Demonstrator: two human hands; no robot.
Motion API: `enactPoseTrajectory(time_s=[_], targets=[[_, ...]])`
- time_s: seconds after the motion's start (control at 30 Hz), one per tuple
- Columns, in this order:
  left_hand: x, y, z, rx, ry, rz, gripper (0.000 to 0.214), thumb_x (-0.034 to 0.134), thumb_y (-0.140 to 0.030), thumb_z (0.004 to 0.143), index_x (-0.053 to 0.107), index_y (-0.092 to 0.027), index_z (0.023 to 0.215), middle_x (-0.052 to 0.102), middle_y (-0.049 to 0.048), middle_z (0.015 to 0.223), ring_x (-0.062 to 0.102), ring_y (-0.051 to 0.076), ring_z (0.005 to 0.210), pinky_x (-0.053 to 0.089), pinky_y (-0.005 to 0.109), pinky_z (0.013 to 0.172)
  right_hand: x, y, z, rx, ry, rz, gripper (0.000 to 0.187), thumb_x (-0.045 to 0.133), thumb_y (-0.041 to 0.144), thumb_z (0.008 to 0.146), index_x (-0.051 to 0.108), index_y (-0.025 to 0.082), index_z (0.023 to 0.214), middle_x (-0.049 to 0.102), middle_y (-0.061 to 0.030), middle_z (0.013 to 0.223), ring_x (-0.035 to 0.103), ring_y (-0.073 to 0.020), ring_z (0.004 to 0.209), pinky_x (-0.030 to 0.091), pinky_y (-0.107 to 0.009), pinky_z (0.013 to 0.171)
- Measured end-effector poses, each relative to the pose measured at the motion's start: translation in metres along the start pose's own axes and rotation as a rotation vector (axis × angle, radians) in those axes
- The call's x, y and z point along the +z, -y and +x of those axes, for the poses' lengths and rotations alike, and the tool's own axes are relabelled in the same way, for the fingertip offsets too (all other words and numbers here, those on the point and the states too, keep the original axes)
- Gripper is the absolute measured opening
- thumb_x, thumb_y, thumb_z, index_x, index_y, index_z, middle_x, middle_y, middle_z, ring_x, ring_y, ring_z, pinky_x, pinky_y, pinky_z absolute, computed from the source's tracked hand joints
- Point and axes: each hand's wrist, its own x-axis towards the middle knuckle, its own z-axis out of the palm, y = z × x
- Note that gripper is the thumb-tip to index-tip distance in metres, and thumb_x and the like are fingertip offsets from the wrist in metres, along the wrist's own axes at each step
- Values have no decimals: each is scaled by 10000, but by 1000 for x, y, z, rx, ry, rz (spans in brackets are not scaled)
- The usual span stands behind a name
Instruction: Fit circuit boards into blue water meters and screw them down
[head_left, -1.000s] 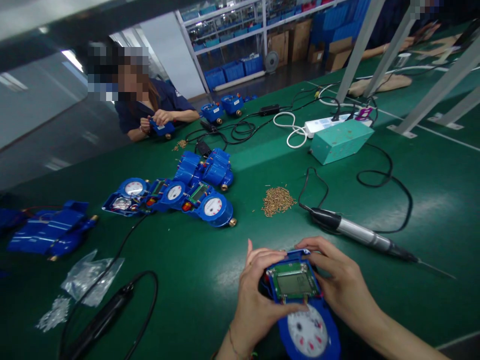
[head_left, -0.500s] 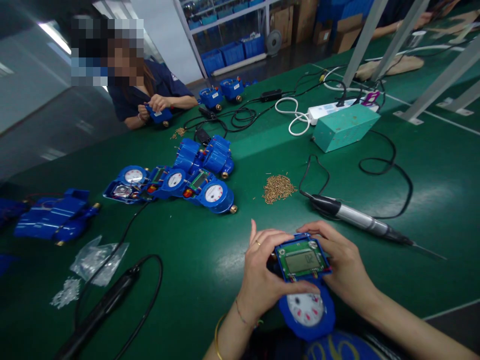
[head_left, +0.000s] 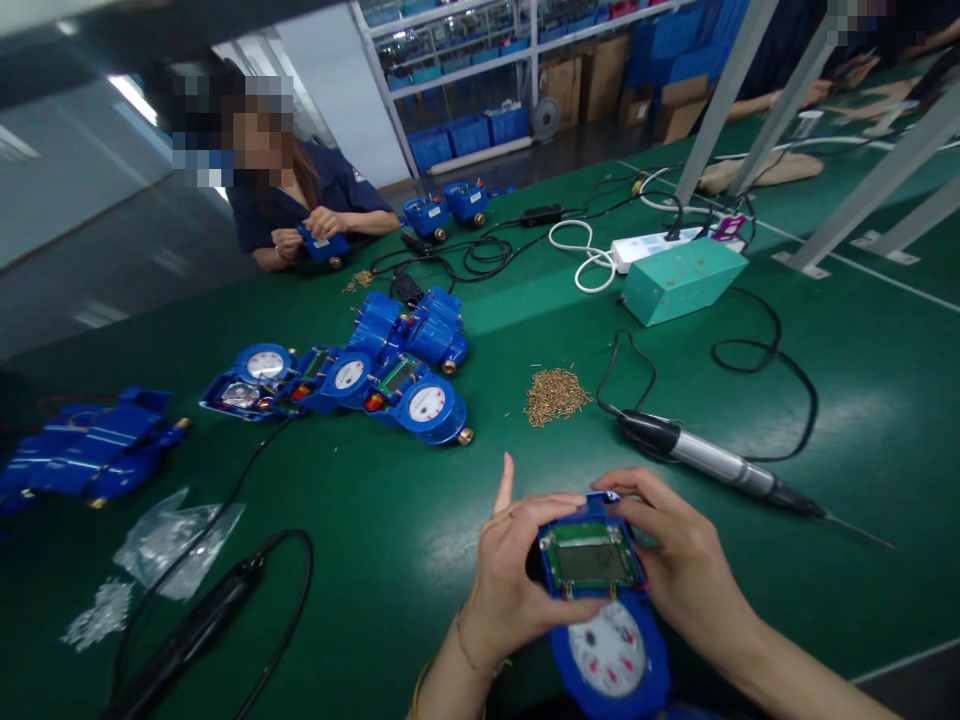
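Note:
Both my hands hold a blue water meter (head_left: pixel 607 640) near the table's front edge. It has a white round dial at the bottom and a green circuit board with an LCD screen (head_left: pixel 592 560) on top. My left hand (head_left: pixel 510 580) grips its left side, thumb under the board, index finger raised. My right hand (head_left: pixel 675 565) wraps the right side, fingers curled over the board's top edge.
An electric screwdriver (head_left: pixel 712 465) with black cord lies right of a pile of brass screws (head_left: pixel 555 393). A cluster of blue meters (head_left: pixel 375 375) sits mid-table, more at left (head_left: pixel 82 455). A second screwdriver (head_left: pixel 187 630), plastic bags (head_left: pixel 176 540), a teal box (head_left: pixel 679 280). A co-worker (head_left: pixel 300 210) across holds a meter.
The meter tilted and shifted slightly in my hands; my fingers readjusted on the circuit board. The view bobbed down then up. Nothing else on the table moved.

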Motion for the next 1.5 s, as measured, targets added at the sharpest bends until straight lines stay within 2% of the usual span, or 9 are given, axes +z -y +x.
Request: enactPoseTrajectory(time_s=[0.2, 0.33, 0.53, 0.63, 0.73, 0.87, 1.03, 1.2, 1.5], targets=[[-2, 1, 2, -26, 34, 43, 687, 884, -280, 605, 559, -261, 1209, 757, 66, 1129, 710, 293, 1064, 211, 703, 1188, 0, 0, -3, -15, -44, -77, 207, 496, 48, 899, 646, 190, 910, 650, -79, 1031, 686, -150, 921, 577, -195, 754], [-1, 2, 3, -57, 31, -16, 734, 907, -271, 580, 558, -281, 1226, 750, 50, 1149, 708, 266, 1046, 393, 609, 1132, -3, 0, -5, -21, -12, -153, 259, 456, 18, 856, 664, 167, 901, 699, -96, 1011, 717, -170, 893, 605, -221, 744], [1, 2, 5, -80, 14, -68, 694, 911, -262, 574, 596, -278, 1192, 756, 36, 1118, 696, 256, 1041, 495, 493, 1047, -2, -2, -9, -31, 6, -240, 333, 424, -14, 785, 686, 148, 912, 720, -116, 1102, 730, -208, 952, 636, -304, 799], [1, 1, 6, -93, 0, -55, 639, 901, -248, 584, 625, -260, 1160, 762, 42, 1081, 694, 255, 1017, 520, 455, 1006, -8, 1, -9, -33, 46, -272, 365, 402, -12, 785, 700, 131, 940, 701, -136, 1168, 720, -231, 1008, 632, -347, 840], [1, -1, 6, -129, -6, -55, 626, 911, -239, 568, 648, -251, 1135, 762, 39, 1066, 685, 249, 1010, 535, 422, 977, -19, 3, -11, -45, 110, -235, 342, 434, 60, 893, 698, 134, 1097, 652, -141, 1271, 683, -228, 1105, 599, -346, 919], [-1, -1, 6, -162, -18, -58, 616, 928, -254, 566, 660, -245, 1121, 760, 36, 1062, 670, 237, 1014, 553, 364, 912, -33, 4, -17, -89, 65, -205, 292, 535, 155, 962, 650, 165, 1230, 648, -114, 1289, 665, -187, 1140, 561, -301, 984], [-2, -1, 6, -181, -12, -69, 602, 920, -273, 590, 663, -234, 1133, 750, 54, 1070, 662, 245, 1018, 551, 364, 894, -34, 7, -18, -137, -32, -166, 255, 608, 100, 920, 651, 154, 1166, 695, -103, 1129, 682, -159, 1048, 588, -251, 920], [-1, 1, 4, -172, -16, -69, 621, 921, -254, 586, 654, -239, 1147, 746, 46, 1087, 659, 240, 1032, 543, 359, 908, -34, 10, -13, -238, -15, -172, 173, 584, 46, 914, 656, 147, 1036, 711, -66, 967, 688, -127, 882, 583, -211, 800], [-1, -1, 3, -173, 8, -36, 610, 909, -242, 611, 643, -242, 1160, 738, 44, 1121, 641, 242, 1066, 520, 372, 943, -16, 18, -24, 158, -115, 8, 126, 605, 101, 901, 655, 216, 896, 618, -11, 887, 599, -134, 849, 499, -261, 733]])
